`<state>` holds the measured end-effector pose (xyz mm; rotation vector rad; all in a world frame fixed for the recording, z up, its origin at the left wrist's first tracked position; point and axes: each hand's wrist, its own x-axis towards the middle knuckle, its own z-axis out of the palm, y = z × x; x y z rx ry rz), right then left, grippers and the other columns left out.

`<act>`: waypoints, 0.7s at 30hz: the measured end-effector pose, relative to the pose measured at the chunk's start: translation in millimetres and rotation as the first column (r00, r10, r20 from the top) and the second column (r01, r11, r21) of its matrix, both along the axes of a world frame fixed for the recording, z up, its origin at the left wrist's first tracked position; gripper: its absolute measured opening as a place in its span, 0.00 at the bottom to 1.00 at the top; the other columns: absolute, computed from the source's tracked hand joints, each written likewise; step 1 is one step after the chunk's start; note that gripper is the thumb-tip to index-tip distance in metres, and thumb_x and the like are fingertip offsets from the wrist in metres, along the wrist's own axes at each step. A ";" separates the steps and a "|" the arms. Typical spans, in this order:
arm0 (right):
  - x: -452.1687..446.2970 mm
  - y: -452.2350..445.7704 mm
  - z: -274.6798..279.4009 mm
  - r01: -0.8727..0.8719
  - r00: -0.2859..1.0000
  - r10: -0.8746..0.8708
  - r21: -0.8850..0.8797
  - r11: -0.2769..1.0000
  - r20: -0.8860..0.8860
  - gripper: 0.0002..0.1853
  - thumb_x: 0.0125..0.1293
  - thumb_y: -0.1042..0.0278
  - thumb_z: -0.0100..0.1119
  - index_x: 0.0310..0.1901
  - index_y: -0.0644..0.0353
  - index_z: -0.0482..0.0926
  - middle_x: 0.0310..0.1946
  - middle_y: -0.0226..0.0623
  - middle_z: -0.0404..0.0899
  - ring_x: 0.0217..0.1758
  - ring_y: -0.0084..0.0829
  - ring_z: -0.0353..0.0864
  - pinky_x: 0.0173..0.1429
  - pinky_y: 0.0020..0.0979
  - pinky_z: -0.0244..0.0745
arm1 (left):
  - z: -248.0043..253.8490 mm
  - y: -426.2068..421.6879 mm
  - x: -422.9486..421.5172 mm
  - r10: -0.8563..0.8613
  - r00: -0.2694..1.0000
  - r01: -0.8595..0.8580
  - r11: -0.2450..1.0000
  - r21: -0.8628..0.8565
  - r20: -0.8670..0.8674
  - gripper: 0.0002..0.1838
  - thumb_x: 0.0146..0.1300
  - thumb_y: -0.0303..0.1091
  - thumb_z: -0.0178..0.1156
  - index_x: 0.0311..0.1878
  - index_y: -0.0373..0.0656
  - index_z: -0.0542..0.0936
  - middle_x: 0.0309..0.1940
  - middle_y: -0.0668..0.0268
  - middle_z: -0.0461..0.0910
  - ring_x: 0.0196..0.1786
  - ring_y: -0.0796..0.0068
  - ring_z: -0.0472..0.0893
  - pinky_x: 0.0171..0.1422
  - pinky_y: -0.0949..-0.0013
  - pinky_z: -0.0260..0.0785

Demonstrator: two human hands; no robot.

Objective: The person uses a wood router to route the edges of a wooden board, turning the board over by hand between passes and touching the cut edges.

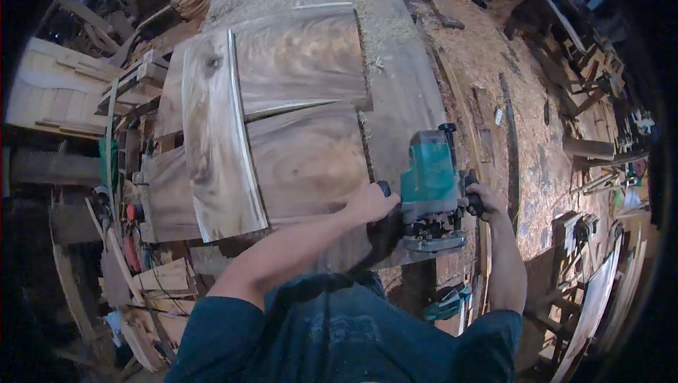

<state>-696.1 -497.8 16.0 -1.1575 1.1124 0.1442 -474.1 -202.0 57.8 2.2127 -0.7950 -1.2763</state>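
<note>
A green plunge router (429, 171) stands upright at the near right edge of the workbench, its base plate (434, 243) near the board edge. My left hand (373, 204) is closed around its left handle. On the other side, my right hand (487, 201) grips the right-hand knob. To the left lie two wide wooden panels, the far panel (304, 55) and the near panel (311, 157), with dark swirling grain. Across them rests a narrower plank (220, 136) with pale edges. What the router's bit touches is hidden.
Wood shavings lie on the workbench (395, 86) and floor (530, 93). Stacked timber (63, 86) stands at the left, with offcuts (597, 79) at the right. Another green power tool (446, 304) sits below the bench's near edge.
</note>
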 end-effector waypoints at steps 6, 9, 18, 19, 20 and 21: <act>16.5 -0.6 4.5 -0.053 0.997 0.057 0.070 0.996 -0.058 0.12 0.60 0.61 0.63 0.40 0.56 0.73 0.20 0.29 0.73 0.14 0.24 0.73 0.13 0.26 0.69 | -2.4 9.7 -4.4 0.072 0.989 -0.072 0.997 -0.006 0.126 0.29 0.64 0.54 0.52 0.36 0.31 0.84 0.33 0.43 0.84 0.41 0.44 0.84 0.51 0.47 0.76; 17.3 -0.4 6.4 -0.096 0.994 0.098 0.052 0.994 -0.056 0.12 0.61 0.61 0.62 0.41 0.56 0.74 0.19 0.29 0.74 0.14 0.25 0.74 0.14 0.26 0.70 | -2.7 46.0 5.1 0.021 0.995 -0.009 0.994 -0.113 0.100 0.29 0.67 0.56 0.57 0.43 0.32 0.82 0.34 0.46 0.84 0.39 0.52 0.86 0.46 0.54 0.77; 24.4 18.9 23.7 -0.062 0.995 0.055 -0.085 0.994 -0.083 0.09 0.64 0.59 0.59 0.37 0.55 0.76 0.22 0.30 0.78 0.16 0.25 0.76 0.14 0.24 0.70 | -62.0 326.3 28.2 0.834 0.241 -0.456 0.548 -0.701 0.496 0.18 0.64 0.35 0.65 0.53 0.33 0.79 0.46 0.54 0.82 0.46 0.62 0.81 0.53 0.60 0.74; 25.3 22.7 26.9 -0.090 0.992 0.077 -0.132 0.987 -0.098 0.09 0.65 0.59 0.58 0.37 0.55 0.76 0.21 0.30 0.78 0.16 0.24 0.76 0.14 0.24 0.69 | -56.9 373.0 41.7 0.599 -0.041 -0.434 0.710 -0.554 0.800 0.24 0.65 0.39 0.66 0.56 0.30 0.76 0.49 0.49 0.81 0.49 0.55 0.81 0.57 0.58 0.73; 27.4 27.6 33.2 -0.087 0.990 0.072 -0.124 0.988 -0.118 0.09 0.65 0.59 0.58 0.37 0.55 0.76 0.21 0.30 0.78 0.15 0.24 0.76 0.13 0.24 0.68 | -71.9 411.6 58.5 0.635 -0.279 -0.585 0.483 -0.652 0.721 0.30 0.64 0.43 0.67 0.59 0.29 0.73 0.55 0.46 0.78 0.56 0.52 0.78 0.62 0.53 0.70; 31.4 33.5 42.2 -0.086 0.988 0.070 -0.116 0.989 -0.135 0.09 0.65 0.60 0.58 0.37 0.56 0.76 0.21 0.29 0.78 0.15 0.24 0.75 0.13 0.24 0.67 | -82.2 462.0 78.7 0.800 -0.274 -0.773 0.146 -0.617 0.533 0.34 0.67 0.50 0.64 0.63 0.30 0.70 0.61 0.47 0.74 0.61 0.52 0.75 0.66 0.52 0.67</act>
